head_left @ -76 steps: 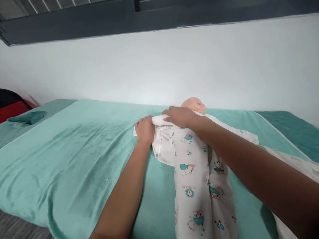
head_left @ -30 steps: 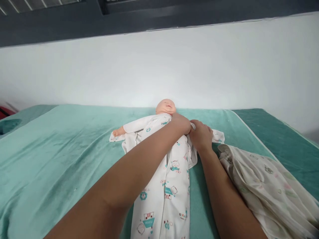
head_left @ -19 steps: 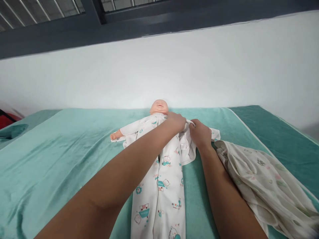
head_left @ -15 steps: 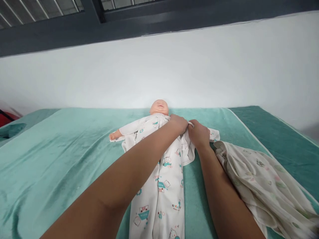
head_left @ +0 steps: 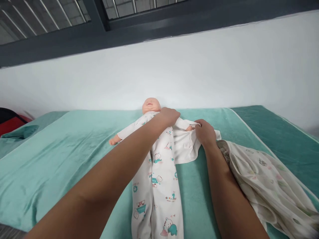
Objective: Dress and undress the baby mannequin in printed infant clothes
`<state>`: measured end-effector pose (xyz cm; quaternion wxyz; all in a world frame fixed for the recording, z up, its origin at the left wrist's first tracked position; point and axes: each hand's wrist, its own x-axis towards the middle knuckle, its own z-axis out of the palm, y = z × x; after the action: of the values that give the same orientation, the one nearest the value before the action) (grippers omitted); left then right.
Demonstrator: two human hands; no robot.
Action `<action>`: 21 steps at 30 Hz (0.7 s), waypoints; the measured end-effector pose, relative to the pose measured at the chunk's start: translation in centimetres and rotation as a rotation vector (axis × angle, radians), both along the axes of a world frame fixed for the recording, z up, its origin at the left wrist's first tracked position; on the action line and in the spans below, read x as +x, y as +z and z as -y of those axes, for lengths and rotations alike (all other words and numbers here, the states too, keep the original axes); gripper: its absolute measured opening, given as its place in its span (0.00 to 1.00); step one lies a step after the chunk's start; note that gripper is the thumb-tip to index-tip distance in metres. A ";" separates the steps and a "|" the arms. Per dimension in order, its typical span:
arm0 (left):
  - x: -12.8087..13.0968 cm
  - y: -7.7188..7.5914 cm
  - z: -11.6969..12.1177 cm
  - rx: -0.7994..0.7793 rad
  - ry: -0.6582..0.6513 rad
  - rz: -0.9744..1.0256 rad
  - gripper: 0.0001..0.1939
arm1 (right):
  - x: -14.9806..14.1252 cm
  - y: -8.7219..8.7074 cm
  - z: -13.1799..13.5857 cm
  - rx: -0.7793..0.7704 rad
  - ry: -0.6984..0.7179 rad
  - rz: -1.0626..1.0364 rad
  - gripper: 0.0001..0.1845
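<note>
The left hand (head_left: pixel 170 116) curls over the doll (head_left: pixel 151 106), hold unclear; beside it, the right hand (head_left: pixel 206 133) pinches white cloth (head_left: pixel 190 146). Both doll hands (head_left: pixel 189 128) show now.

Green bedding (head_left: pixel 74 149), darker at right, meets a white wall (head_left: pixel 99 83); above runs a dark window frame (head_left: pixel 149 30), pale bars (head_left: pixel 64 12) behind it; far left, a red-and-black object (head_left: pixel 10 124), grey floor (head_left: pixel 10 231) lower down

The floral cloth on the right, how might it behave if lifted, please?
The floral cloth would probably droop, given its folds. It is likely light, the fabric looking thin. Rolling seems unlikely, as it lies loosely bunched.
</note>
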<state>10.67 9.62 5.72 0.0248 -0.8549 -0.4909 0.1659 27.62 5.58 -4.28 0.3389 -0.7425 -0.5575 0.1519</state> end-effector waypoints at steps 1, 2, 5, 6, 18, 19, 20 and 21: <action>-0.7 0.3 0.0 0.005 0.012 -0.004 0.21 | 0.1 0.0 0.0 0.012 -0.015 -0.030 0.21; -1.3 0.6 -0.1 0.011 0.019 -0.009 0.21 | 0.2 -0.1 -0.1 0.029 -0.031 -0.059 0.21; -2.7 1.1 -0.1 0.039 0.016 -0.017 0.20 | 0.7 -0.3 -0.5 0.102 -0.055 -0.156 0.19; -3.0 1.2 -0.1 0.046 0.010 -0.017 0.20 | 0.8 -0.5 -0.6 0.129 -0.055 -0.197 0.18; 0.3 -1.0 0.1 0.036 -0.002 0.107 0.20 | 1.0 -1.2 -1.3 0.458 -0.070 -1.139 0.18; 0.9 -1.5 0.0 0.031 -0.006 0.125 0.20 | 1.2 -1.3 -1.5 0.492 -0.088 -1.141 0.18; 1.3 -1.9 0.0 0.023 -0.011 0.144 0.20 | 1.3 -1.3 -1.7 0.531 -0.102 -1.130 0.17; 1.8 -2.3 0.2 0.016 -0.017 0.163 0.20 | 1.4 -1.3 -1.8 0.571 -0.121 -1.108 0.17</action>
<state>12.43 9.44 3.40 -0.0070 -0.8696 -0.4852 0.0918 29.04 7.37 -5.62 0.7707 -0.4640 -0.2745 0.3396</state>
